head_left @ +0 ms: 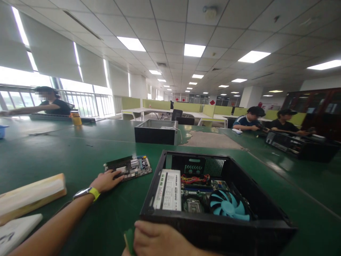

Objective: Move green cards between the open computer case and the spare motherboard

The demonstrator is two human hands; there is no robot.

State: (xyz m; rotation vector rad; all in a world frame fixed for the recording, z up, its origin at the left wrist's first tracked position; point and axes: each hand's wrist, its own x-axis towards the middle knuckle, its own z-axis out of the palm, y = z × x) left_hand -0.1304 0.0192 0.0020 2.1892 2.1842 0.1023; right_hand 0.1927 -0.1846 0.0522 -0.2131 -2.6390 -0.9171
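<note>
My left hand [109, 180], with a watch on its wrist, reaches out to a loose motherboard [135, 166] on the green table. Its fingers are stretched and rest on the board's near left part. At the bottom, my right hand [160, 238] is closed beside the near left corner of an open black computer case [213, 231]. A thin flat green piece [129, 241] sticks out from its fingers; its kind is unclear. Inside the case are a white-labelled power supply [167, 190], red and yellow cables [195, 179], a mounted motherboard and a blue fan [229, 206].
A long pale block [32, 195] and a white lettered box [18, 233] lie at left. Another case [156, 133] stands behind on the green table [112, 144]. An orange-lidded jar [76, 117] is farther back. Co-workers sit at far left and right, with a black case [301, 145] at right.
</note>
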